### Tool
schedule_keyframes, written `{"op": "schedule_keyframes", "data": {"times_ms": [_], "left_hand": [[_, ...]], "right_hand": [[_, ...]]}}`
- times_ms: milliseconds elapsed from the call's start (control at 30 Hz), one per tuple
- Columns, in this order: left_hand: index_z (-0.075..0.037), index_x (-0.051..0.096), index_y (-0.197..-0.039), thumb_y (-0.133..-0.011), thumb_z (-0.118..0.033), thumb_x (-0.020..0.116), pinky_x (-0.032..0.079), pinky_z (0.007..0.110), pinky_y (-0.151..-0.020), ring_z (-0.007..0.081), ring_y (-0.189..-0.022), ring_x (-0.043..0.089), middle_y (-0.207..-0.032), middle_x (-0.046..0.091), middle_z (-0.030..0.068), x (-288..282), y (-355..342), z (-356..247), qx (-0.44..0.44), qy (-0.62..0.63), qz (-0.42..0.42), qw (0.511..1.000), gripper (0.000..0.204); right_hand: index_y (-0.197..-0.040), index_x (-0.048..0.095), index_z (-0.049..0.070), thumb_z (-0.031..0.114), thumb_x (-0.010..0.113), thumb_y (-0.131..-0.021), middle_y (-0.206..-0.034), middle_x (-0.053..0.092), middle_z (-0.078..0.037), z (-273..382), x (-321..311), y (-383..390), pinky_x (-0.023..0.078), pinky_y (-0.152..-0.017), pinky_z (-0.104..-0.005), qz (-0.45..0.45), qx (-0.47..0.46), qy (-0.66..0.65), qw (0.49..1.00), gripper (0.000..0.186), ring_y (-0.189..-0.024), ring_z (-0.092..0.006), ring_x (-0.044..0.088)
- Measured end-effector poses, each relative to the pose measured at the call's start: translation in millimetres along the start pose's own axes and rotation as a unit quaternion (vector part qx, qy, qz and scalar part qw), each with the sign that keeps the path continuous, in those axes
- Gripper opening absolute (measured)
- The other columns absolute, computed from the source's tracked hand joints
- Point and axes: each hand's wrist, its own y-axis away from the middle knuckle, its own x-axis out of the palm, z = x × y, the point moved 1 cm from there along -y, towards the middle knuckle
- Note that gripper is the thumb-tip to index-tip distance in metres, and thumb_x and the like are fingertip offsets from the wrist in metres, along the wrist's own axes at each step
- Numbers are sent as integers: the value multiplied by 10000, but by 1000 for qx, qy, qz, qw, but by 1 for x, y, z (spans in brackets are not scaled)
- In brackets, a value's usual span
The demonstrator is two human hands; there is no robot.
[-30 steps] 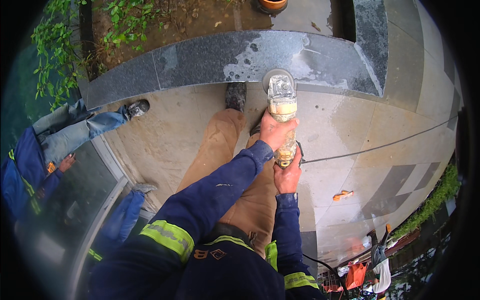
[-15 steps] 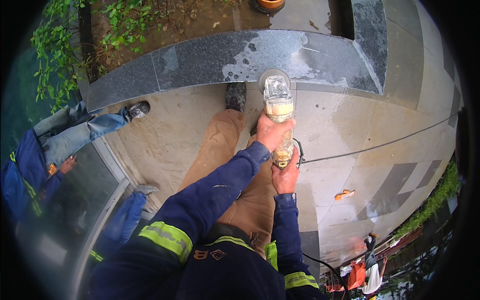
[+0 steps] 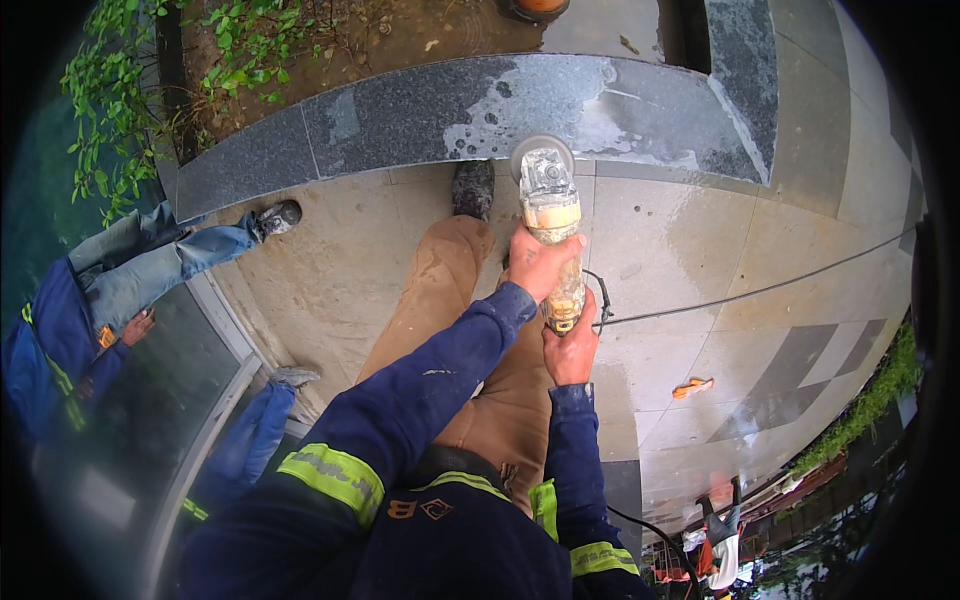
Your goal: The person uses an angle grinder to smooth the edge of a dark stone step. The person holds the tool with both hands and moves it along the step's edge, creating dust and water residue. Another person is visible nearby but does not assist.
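Note:
An angle grinder (image 3: 552, 215), yellow and caked with pale dust, is in both my hands. My left hand (image 3: 541, 263) is wrapped round its body behind the head. My right hand (image 3: 571, 350) grips the rear end, where a black cord comes out. The round grey disc (image 3: 522, 150) overlaps the near edge of a dark grey stone slab (image 3: 400, 125) in this view; whether it touches the stone I cannot tell. Wet, whitish patches mark the slab's top around the disc.
The power cord (image 3: 760, 295) runs right across the tiled floor (image 3: 660, 240). An orange glove-like item (image 3: 693, 388) lies there. A co-worker in jeans (image 3: 165, 255) is at left by a glass panel (image 3: 140, 400). Beyond the slab are a leafy plant (image 3: 245, 40) and an orange pot (image 3: 540, 6).
The grinder's head has shifted slightly left and away from me along the slab edge. Both hands keep their hold. A distant person at lower right has changed position.

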Motion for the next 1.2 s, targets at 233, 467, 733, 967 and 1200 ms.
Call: {"op": "schedule_keyframes", "data": {"times_ms": [233, 467, 733, 967, 1200], "left_hand": [[-15, 644, -1046, -769, -39, 778, 529, 308, -736, 131, -815, 632, -944, 674, 33, -1, -3, -7, -29, 20, -4, 999, 309], [-14, 637, -1067, -769, -35, 777, 530, 307, -742, 131, -830, 636, -954, 676, 37, -1, -2, -2, -17, 19, 14, 1000, 330], [-14, 624, -1075, -765, -35, 782, 531, 308, -744, 132, -823, 634, -953, 670, 35, -6, -2, 2, -34, 13, 3, 999, 348], [-17, 628, -1074, -764, -35, 785, 533, 309, -752, 136, -829, 642, -965, 678, 42, 2, -4, -6, -23, 19, 15, 999, 347], [-17, 628, -1073, -767, -40, 783, 532, 304, -732, 132, -806, 636, -948, 674, 37, -6, 3, 1, -33, 15, 5, 999, 344]], "right_hand": [[-1467, 317, 99, -28, 711, -704, -957, 665, -291, 1, 7, -2, 519, -734, -517, -18, -19, -11, 1000, 869, -863, -508, 638], [-1463, 317, 94, -39, 709, -705, -962, 661, -298, 0, 6, 3, 519, -747, -518, -11, 9, -8, 1000, 864, -881, -509, 635], [-1453, 322, 81, -26, 704, -709, -995, 668, -288, 2, 5, 3, 526, -770, -508, 0, 13, -6, 1000, 843, -921, -499, 639], [-1465, 308, 87, -23, 708, -707, -940, 667, -292, 2, 6, 0, 518, -738, -523, -37, -33, -15, 999, 864, -859, -505, 640], [-1455, 320, 86, -25, 693, -717, -1059, 661, -285, 3, 2, 8, 525, -812, -496, 15, 39, -6, 999, 835, -985, -490, 633]]}}
